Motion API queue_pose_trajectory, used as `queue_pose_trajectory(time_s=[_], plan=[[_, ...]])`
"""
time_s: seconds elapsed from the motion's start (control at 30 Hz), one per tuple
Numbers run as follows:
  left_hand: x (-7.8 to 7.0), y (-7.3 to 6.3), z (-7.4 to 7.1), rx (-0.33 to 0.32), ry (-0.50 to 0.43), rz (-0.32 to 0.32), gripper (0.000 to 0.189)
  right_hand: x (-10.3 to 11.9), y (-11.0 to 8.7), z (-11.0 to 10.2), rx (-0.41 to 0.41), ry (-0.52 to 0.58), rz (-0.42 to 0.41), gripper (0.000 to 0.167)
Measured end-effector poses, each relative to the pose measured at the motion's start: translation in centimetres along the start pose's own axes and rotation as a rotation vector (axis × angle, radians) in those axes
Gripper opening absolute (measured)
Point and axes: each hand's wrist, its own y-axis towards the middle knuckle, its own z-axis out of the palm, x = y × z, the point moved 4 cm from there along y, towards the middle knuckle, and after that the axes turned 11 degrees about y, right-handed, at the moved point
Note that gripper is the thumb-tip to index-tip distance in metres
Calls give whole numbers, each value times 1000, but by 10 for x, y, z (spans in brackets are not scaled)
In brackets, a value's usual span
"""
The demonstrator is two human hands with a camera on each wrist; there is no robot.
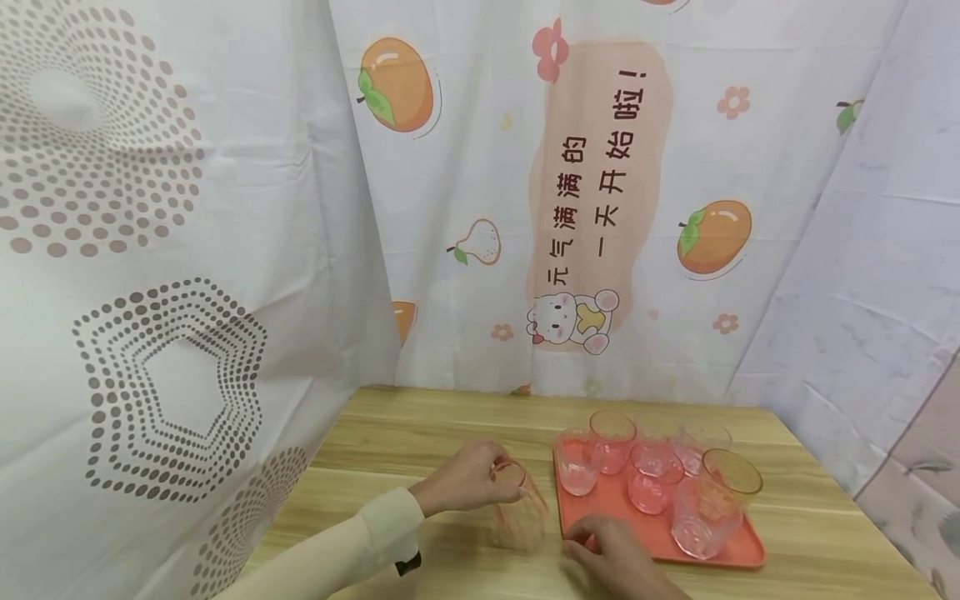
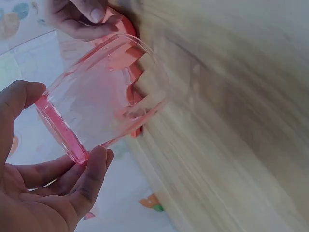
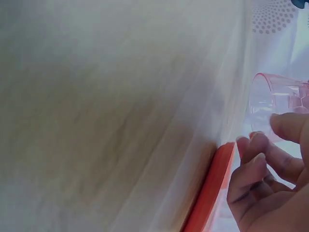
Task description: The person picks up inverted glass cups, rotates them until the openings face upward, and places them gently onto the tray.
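Observation:
My left hand [image 1: 471,477] grips a clear pink drinking glass [image 1: 525,523] by its thick base. In the left wrist view the glass's base lies between thumb and fingertips, and its wide mouth points toward the wooden table. The glass is upside down, close over the table left of the red tray [image 1: 609,510]. Beside the tray's near left corner is my right hand [image 1: 611,557], its fingers loosely bent and nothing held in them. The right wrist view shows a gap between the thumb and the forefinger of this hand [image 3: 270,169].
Several glasses stand on the tray, among them a pink one [image 1: 651,487], a clear one [image 1: 701,529] at the near right and an amber-rimmed one [image 1: 733,473]. Printed curtains [image 1: 465,167] hang behind the table [image 1: 427,425] and along both sides.

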Motion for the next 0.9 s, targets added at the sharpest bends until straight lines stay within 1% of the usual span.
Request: queue_pose_trajectory(time_s=[0.1, 0.2, 0.3, 0.37, 0.43, 0.5, 0.57, 0.73, 0.8, 0.9], plan=[[3, -2, 4, 36, -100, -49, 50, 3, 1, 4, 45, 98, 16, 15], [5, -3, 7, 68, -208, -98, 48, 6, 1, 6, 63, 152, 13, 19], [6, -4, 11, 90, -321, -141, 43, 6, 0, 6, 46, 173, 28, 22], [6, -5, 12, 94, -371, -164, 39, 5, -1, 6, 29, 197, 44, 23], [7, -6, 12, 97, -413, -187, 36, 4, -1, 5, 18, 252, 60, 23], [8, -7, 13, 102, -444, -204, 32, 3, -1, 5, 9, 321, 77, 23], [9, -8, 15, 111, -469, -215, 31, 2, 0, 4, -7, 393, 113, 24], [14, -11, 18, 133, -492, -231, 35, -1, 0, 2, -73, 569, 247, 32], [16, -11, 18, 140, -488, -228, 37, -1, 0, 0, -90, 607, 264, 34], [17, -13, 19, 152, -494, -213, 37, 1, 1, -2, -97, 636, 255, 36]])
